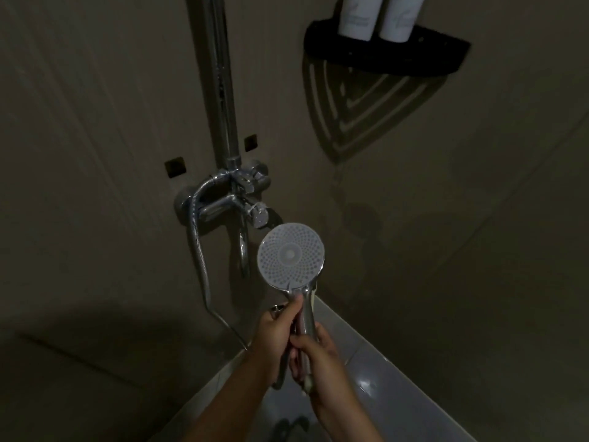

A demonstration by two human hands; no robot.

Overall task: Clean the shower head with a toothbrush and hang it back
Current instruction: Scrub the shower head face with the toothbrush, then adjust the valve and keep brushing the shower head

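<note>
A chrome shower head (290, 255) with a round grey nozzle face is held up, face toward me, in front of the mixer tap (237, 199). My left hand (277, 330) grips the upper part of its chrome handle, thumb near the neck. My right hand (314, 355) grips the lower part of the handle. No toothbrush is visible. The metal hose (199, 250) loops down from the mixer and back toward the handle's lower end.
A vertical chrome riser pipe (223, 84) runs up the wall above the mixer. A black corner shelf (385, 52) with two white bottles (377, 14) hangs at upper right. Pale tiled floor (366, 378) lies below, between dark walls.
</note>
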